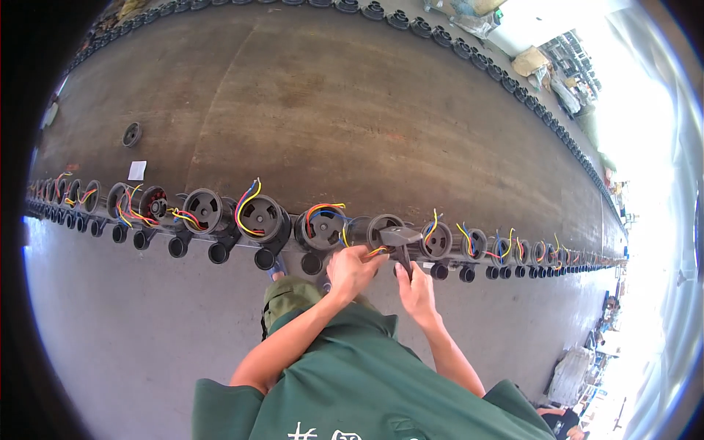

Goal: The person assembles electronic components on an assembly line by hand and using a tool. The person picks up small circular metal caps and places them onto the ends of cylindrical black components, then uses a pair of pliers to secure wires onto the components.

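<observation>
Two hands closed, left hand [350,271] pinching wires [377,251], right hand [417,292] gripping hammer [400,235] partly hiding housing [383,221], white paper [137,170]

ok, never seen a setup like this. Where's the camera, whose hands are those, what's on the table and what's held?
No robot here: it's a person's bare left hand and right hand. The single picture comes from a fisheye camera on that person's head, looking down, so straight edges bend near the rim.

Dark round housings, many with coloured leads, line the near edge of the table; more dark parts line the far edge. A loose disc and a white slip lie toward the left.

The right hand grips a hammer, its head overlapping one housing in view. The left hand pinches thin wires beside it.
</observation>
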Tool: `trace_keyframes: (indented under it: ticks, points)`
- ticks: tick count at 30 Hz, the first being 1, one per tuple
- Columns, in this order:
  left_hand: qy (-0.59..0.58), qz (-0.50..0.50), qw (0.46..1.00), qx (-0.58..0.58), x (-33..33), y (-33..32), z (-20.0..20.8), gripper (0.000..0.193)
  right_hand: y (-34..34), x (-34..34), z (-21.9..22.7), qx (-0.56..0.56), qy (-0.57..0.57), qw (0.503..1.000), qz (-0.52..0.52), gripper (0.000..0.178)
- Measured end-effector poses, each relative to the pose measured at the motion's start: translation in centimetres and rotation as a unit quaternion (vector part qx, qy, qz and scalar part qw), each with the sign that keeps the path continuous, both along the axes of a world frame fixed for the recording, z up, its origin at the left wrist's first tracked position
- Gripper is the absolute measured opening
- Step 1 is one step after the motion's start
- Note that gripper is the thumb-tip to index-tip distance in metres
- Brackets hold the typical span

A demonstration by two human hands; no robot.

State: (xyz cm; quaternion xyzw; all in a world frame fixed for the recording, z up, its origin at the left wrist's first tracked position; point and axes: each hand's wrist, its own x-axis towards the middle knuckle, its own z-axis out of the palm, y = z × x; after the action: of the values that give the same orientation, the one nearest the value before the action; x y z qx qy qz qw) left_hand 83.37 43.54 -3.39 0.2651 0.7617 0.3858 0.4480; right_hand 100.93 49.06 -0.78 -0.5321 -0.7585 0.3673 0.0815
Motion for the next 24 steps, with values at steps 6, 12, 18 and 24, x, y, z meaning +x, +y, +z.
trace_keyframes:
  ticks: [6,12,18,24]
  points:
    - [0.012,0.029,1.000,0.004,-0.1,0.0,-0.1,0.043,1.1,-1.0,5.3,-0.073,0.073,0.994,-0.026,0.040]
    - [-0.016,0.031,0.999,-0.003,0.4,0.0,-0.4,0.043,0.3,0.4,-1.0,0.015,0.005,1.000,0.004,0.039]
    - [-0.016,0.004,0.999,-0.041,-0.3,0.0,-0.1,0.041,1.9,-0.6,4.3,-0.041,0.055,0.997,-0.018,0.039]
    - [-0.019,0.006,1.000,-0.011,-0.2,0.2,0.3,0.042,0.8,0.4,-1.2,0.044,0.002,0.999,0.021,0.041]
